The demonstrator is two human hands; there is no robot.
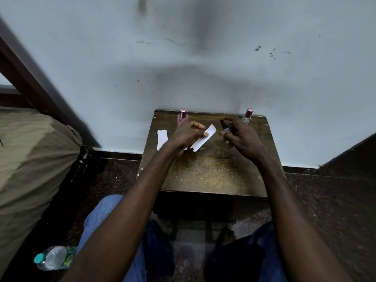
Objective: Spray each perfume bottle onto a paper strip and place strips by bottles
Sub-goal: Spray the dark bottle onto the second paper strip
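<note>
On a small dark wooden table (211, 176), my left hand (188, 134) pinches a white paper strip (204, 139) held up over the tabletop. My right hand (241, 135) grips a small purple perfume bottle (226, 129) with a dark top, its nozzle end turned toward the strip and my forefinger on top. A pink bottle with a rose cap (182, 118) stands at the back left, partly behind my left hand. A clear bottle with a rose cap (247, 117) stands at the back right. A second paper strip (162, 139) lies flat near the pink bottle.
The table stands against a pale blue wall (183, 68). A plastic water bottle (54, 258) lies on the dark floor at lower left beside an olive cloth bundle (34, 155). My knees in blue jeans sit just in front of the table.
</note>
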